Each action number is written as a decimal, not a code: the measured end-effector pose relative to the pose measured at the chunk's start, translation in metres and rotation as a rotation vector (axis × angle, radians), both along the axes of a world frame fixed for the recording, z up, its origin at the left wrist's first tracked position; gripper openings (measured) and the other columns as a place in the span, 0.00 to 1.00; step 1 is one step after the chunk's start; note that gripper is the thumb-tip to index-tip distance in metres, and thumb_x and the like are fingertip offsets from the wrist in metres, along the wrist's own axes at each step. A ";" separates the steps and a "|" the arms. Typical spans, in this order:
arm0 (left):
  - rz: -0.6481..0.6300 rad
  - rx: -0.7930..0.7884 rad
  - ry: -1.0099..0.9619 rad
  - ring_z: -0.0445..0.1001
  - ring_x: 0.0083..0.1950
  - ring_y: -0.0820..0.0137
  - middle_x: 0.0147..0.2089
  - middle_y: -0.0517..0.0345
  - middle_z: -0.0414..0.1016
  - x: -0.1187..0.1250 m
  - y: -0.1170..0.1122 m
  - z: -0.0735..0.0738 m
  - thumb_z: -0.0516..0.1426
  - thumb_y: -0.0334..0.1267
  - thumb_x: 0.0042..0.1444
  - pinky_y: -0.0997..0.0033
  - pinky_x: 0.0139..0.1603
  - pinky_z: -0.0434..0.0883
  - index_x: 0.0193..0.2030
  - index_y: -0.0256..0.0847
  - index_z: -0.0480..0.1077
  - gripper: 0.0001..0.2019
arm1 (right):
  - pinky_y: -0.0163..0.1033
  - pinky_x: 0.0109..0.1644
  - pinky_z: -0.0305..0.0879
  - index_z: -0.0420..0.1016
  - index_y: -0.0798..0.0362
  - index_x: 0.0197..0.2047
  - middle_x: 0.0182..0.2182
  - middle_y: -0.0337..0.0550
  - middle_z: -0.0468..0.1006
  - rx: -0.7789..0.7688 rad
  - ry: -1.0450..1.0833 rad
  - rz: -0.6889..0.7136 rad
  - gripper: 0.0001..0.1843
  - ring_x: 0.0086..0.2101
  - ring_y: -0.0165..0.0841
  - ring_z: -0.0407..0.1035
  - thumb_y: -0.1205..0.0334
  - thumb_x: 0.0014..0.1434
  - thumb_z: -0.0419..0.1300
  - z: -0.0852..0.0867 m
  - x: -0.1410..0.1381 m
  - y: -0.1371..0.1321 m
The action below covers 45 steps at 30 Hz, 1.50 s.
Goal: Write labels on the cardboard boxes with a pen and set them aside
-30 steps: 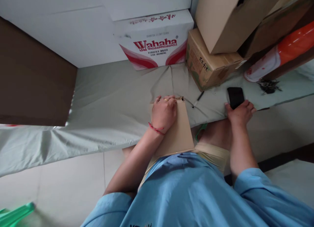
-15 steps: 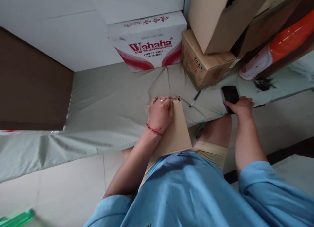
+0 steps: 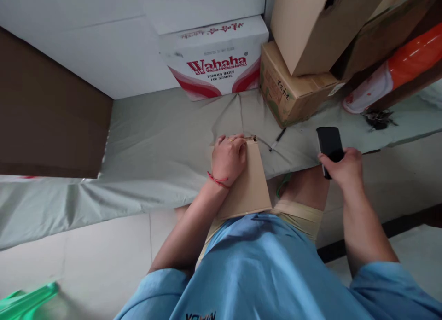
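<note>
My right hand [image 3: 347, 167] is closed around a black smartphone [image 3: 330, 142], thumb across its near end, over the front edge of the cloth-covered surface. The phone's dark face points up. My left hand [image 3: 229, 159] lies over the far end of a flat tan board [image 3: 253, 184], its fingers curled at the board's far edge. A small metal-looking piece [image 3: 254, 138] like a clip shows there beside the fingers. The near edge of the board rests against my body. A pen [image 3: 277, 139] lies on the cloth between my two hands.
A pale green cloth [image 3: 148, 140] covers the low surface. At the back stand a white Wahaha carton [image 3: 221, 73] and stacked brown boxes [image 3: 293, 96]. A large dark brown box [image 3: 51, 113] is on the left. An orange and white package [image 3: 397, 71] and dark crumpled things [image 3: 379, 119] lie right.
My right hand has lifted the smartphone off the cloth and drawn it slightly toward me and to the right. The left hand stays on the board. The view has shifted a little.
</note>
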State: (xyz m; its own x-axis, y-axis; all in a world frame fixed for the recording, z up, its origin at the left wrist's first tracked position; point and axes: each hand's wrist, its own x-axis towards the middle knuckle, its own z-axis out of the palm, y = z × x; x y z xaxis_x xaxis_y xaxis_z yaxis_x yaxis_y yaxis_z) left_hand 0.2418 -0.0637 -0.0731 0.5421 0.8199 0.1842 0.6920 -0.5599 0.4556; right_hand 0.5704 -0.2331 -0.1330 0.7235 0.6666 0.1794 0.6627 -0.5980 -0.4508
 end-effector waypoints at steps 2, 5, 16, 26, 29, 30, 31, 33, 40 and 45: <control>0.005 -0.006 -0.005 0.85 0.62 0.55 0.61 0.44 0.86 0.000 0.001 -0.001 0.54 0.27 0.68 0.44 0.74 0.69 0.47 0.41 0.83 0.15 | 0.63 0.60 0.71 0.70 0.55 0.54 0.49 0.59 0.74 0.102 0.010 0.075 0.38 0.53 0.56 0.72 0.43 0.46 0.75 0.018 -0.047 0.001; 0.015 -0.022 -0.007 0.84 0.62 0.55 0.62 0.44 0.86 0.001 0.001 0.000 0.55 0.27 0.67 0.43 0.74 0.69 0.47 0.41 0.84 0.15 | 0.66 0.62 0.72 0.64 0.50 0.58 0.52 0.54 0.72 0.250 0.015 0.291 0.40 0.53 0.52 0.71 0.43 0.49 0.73 0.049 -0.120 0.011; 0.057 -0.011 -0.059 0.82 0.43 0.59 0.41 0.48 0.87 0.006 0.005 0.002 0.57 0.26 0.61 0.50 0.66 0.73 0.34 0.40 0.79 0.10 | 0.62 0.52 0.79 0.60 0.51 0.60 0.51 0.55 0.71 0.302 0.033 0.387 0.36 0.49 0.51 0.73 0.45 0.56 0.70 0.087 -0.205 0.040; 0.189 0.006 -0.217 0.72 0.73 0.43 0.62 0.38 0.83 -0.005 0.015 -0.006 0.62 0.31 0.59 0.39 0.75 0.68 0.46 0.40 0.83 0.11 | 0.55 0.41 0.80 0.59 0.51 0.59 0.52 0.57 0.72 0.233 0.005 0.372 0.38 0.46 0.52 0.75 0.38 0.57 0.68 0.089 -0.219 0.037; 0.267 0.040 -0.260 0.64 0.79 0.44 0.69 0.37 0.77 -0.016 0.012 -0.007 0.61 0.33 0.62 0.38 0.81 0.61 0.49 0.40 0.82 0.11 | 0.55 0.42 0.79 0.60 0.52 0.59 0.51 0.58 0.72 0.218 -0.028 0.371 0.38 0.45 0.52 0.75 0.39 0.57 0.68 0.087 -0.221 0.036; 0.280 0.053 -0.277 0.64 0.79 0.45 0.70 0.38 0.75 -0.022 0.010 -0.006 0.62 0.34 0.64 0.38 0.81 0.60 0.51 0.40 0.81 0.11 | 0.55 0.42 0.79 0.60 0.53 0.59 0.51 0.58 0.72 0.217 -0.035 0.372 0.38 0.45 0.52 0.75 0.39 0.57 0.68 0.086 -0.219 0.036; 0.289 0.065 -0.291 0.65 0.79 0.47 0.72 0.38 0.74 -0.029 0.006 -0.004 0.62 0.36 0.64 0.39 0.81 0.61 0.52 0.41 0.81 0.11 | 0.55 0.43 0.79 0.61 0.53 0.59 0.51 0.58 0.72 0.214 -0.039 0.373 0.38 0.46 0.52 0.75 0.39 0.57 0.68 0.085 -0.216 0.036; 0.306 0.081 -0.321 0.69 0.76 0.50 0.73 0.39 0.72 -0.047 -0.003 -0.001 0.62 0.39 0.65 0.42 0.76 0.68 0.55 0.42 0.80 0.13 | 0.56 0.46 0.79 0.62 0.53 0.59 0.51 0.59 0.73 0.196 -0.042 0.356 0.39 0.47 0.52 0.74 0.39 0.56 0.69 0.082 -0.201 0.034; 0.595 -0.247 -0.422 0.74 0.31 0.69 0.28 0.57 0.76 -0.135 -0.078 -0.014 0.61 0.55 0.66 0.71 0.34 0.72 0.29 0.42 0.77 0.20 | 0.58 0.51 0.76 0.69 0.57 0.57 0.52 0.64 0.76 -0.208 -0.054 0.100 0.40 0.47 0.55 0.76 0.41 0.50 0.75 0.048 -0.095 0.007; 0.709 -0.928 -0.627 0.80 0.41 0.61 0.38 0.48 0.82 -0.150 -0.145 -0.034 0.63 0.77 0.55 0.69 0.34 0.76 0.34 0.40 0.80 0.36 | 0.58 0.47 0.72 0.71 0.57 0.51 0.51 0.70 0.75 -0.369 0.007 -0.056 0.35 0.46 0.60 0.77 0.43 0.51 0.76 0.010 -0.025 -0.001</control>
State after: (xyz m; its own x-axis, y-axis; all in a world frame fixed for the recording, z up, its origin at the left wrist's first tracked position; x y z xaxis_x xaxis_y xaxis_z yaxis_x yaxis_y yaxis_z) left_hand 0.0922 -0.2089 -0.1075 -0.0235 0.8453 -0.5338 0.2368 0.5234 0.8185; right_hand 0.5451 -0.2338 -0.1227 0.7609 0.6451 -0.0700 0.6223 -0.7561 -0.2026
